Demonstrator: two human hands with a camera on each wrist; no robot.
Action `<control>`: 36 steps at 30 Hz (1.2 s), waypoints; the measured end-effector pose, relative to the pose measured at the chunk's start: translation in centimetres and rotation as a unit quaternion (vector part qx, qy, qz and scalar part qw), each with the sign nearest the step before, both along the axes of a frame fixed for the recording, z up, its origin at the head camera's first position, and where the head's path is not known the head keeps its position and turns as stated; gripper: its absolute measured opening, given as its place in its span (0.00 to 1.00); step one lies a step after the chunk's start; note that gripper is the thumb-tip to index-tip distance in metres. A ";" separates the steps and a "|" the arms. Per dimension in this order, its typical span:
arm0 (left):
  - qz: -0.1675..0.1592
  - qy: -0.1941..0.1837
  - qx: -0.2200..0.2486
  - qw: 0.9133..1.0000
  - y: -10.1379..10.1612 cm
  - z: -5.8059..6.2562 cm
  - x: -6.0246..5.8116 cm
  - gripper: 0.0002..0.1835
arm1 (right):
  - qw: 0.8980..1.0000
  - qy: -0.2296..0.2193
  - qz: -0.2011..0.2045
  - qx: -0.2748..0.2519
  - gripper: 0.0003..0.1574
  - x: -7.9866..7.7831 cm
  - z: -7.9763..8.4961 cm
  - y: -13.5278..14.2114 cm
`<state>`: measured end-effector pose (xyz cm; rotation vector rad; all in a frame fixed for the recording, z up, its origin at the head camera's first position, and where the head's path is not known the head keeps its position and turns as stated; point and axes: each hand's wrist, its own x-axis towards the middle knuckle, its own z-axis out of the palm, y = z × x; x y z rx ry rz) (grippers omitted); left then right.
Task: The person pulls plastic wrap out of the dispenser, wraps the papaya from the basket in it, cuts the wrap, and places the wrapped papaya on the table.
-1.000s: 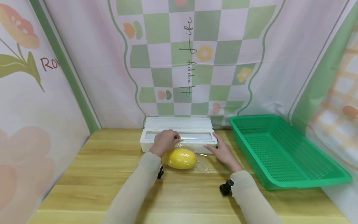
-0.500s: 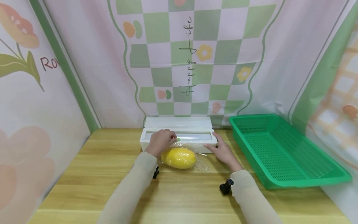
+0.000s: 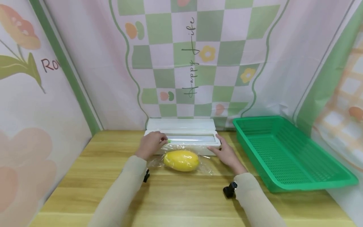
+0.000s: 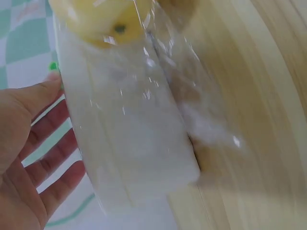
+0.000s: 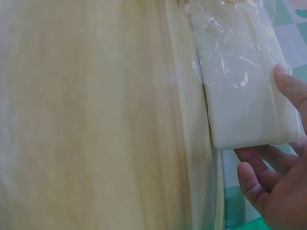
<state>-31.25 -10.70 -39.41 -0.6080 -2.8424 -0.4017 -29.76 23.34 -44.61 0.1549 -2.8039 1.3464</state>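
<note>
Pinching the slider (image 3: 169,141), the left grip (image 3: 151,145) is sitting towards the box's (image 3: 195,149) nine o'clock; the right grip (image 3: 226,154) is holding its three o'clock end, seemingly stiff, light and the safest hold. Likely clingy film (image 3: 204,167) is covering the fruit (image 3: 181,160) at six o'clock.

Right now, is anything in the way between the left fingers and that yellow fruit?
Yes. Clear film lies over the yellow fruit and across the front of the white box. The box's front edge also comes between: the left fingers are along its top, the fruit in front.
</note>
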 end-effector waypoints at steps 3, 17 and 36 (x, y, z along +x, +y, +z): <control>-0.002 0.004 -0.002 1.000 -0.9 0.1 0.1 0.07 | 1.000 0.003 0.000 0.003 0.58 0.0 0.0 0.0; -0.011 -0.004 0.010 1.000 -3.0 -0.4 -0.1 0.09 | 1.000 0.001 0.002 -0.005 0.57 0.1 -0.1 -0.2; -0.033 0.003 0.079 0.996 -5.7 -0.4 0.6 0.07 | 1.000 -0.001 0.001 -0.003 0.59 0.1 -0.1 0.0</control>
